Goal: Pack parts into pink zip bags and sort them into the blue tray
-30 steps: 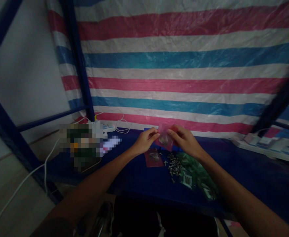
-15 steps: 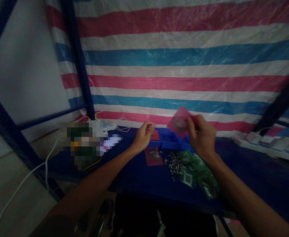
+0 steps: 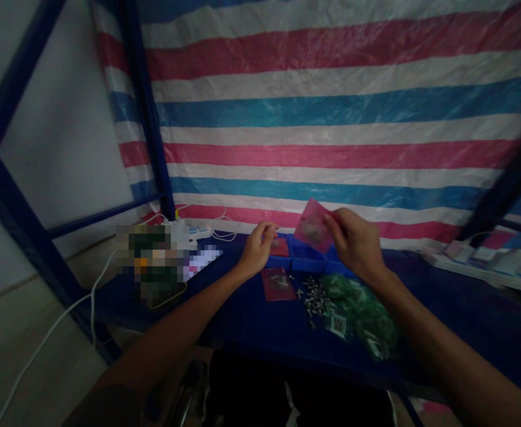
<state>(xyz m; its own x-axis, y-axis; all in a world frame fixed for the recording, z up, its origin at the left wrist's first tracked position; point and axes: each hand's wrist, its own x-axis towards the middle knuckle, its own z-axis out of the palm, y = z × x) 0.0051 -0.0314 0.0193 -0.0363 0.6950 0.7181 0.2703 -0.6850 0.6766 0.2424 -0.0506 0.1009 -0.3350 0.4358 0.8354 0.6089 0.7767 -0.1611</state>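
My right hand (image 3: pixel 355 244) pinches a small pink plastic bag (image 3: pixel 314 225) by its right edge and holds it up above the blue compartment tray (image 3: pixel 307 261). Something small and dark shows inside the bag. My left hand (image 3: pixel 256 249) hovers at the tray's left end with fingers curled and thumb against forefinger; whether it holds anything I cannot make out. Below the hands, another pink bag (image 3: pixel 277 283) lies flat on the dark blue table (image 3: pixel 242 314), beside a scatter of small metal parts (image 3: pixel 316 298) and a heap of green bags (image 3: pixel 358 311).
A striped pink, blue and white tarp (image 3: pixel 331 130) hangs behind the table. Blue metal frame posts (image 3: pixel 147 118) stand at left. A white power strip with cables (image 3: pixel 198 228) lies at the back left, and white boxes (image 3: pixel 478 258) lie at the far right.
My right hand pulled the pink bag out of both hands' grip, lifted it up and to the right, then lowered it slightly. My left hand let go and stayed near the tray.
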